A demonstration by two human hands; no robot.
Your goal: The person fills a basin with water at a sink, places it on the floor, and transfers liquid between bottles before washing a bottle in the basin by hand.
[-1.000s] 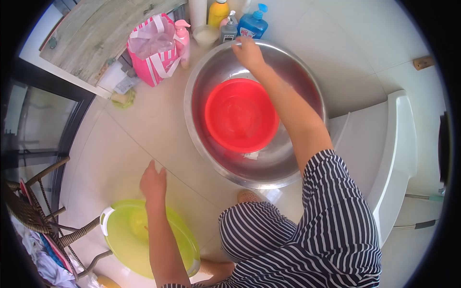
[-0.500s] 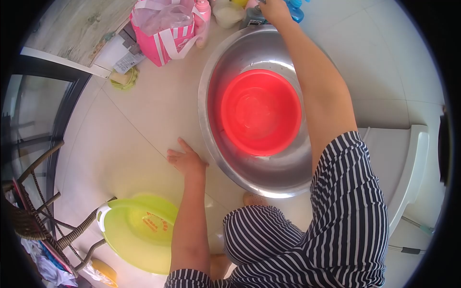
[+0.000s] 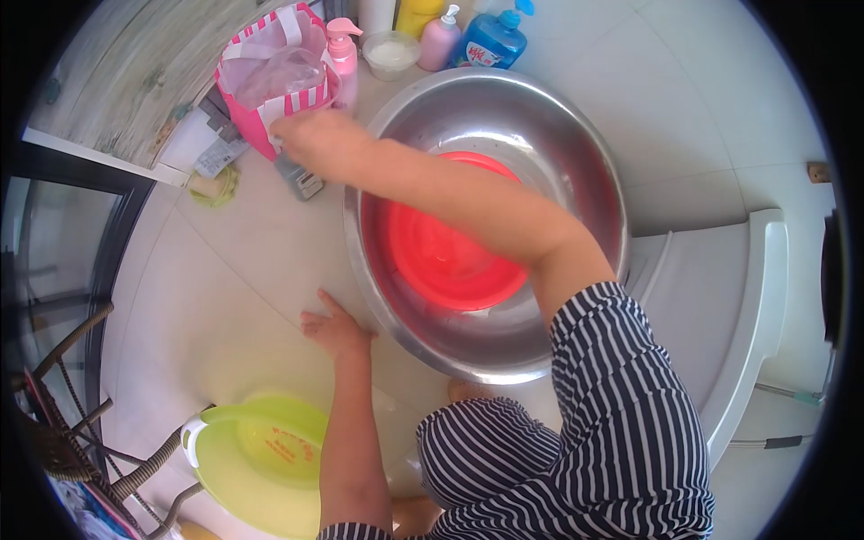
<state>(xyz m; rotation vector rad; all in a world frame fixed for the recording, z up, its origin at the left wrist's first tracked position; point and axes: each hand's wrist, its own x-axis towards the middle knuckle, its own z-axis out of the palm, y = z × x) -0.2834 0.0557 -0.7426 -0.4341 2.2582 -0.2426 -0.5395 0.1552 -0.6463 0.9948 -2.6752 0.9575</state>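
Note:
My right hand (image 3: 317,144) is closed on a small dark grey bottle (image 3: 299,177), in front of the pink and white striped bag (image 3: 261,94). The forearm crosses over a large steel basin (image 3: 576,162), in which a red plastic basin (image 3: 450,261) sits. My left hand (image 3: 338,328) holds nothing, its fingers spread over the floor, left of the steel basin's rim. Below and left of it lies a yellow-green basin (image 3: 243,450) with a white handle.
Along the back stand a pink pump bottle (image 3: 343,67), a bowl of white stuff (image 3: 391,54), a smaller pink bottle (image 3: 439,40) and a blue pump bottle (image 3: 490,40). A rattan-like chair frame (image 3: 148,454) is at the left, a white stool-like piece (image 3: 711,297) at the right.
My right hand has swung left from the bottles at the back to the striped bag, bringing the grey bottle with it. My left hand stays spread. The view has shifted slightly.

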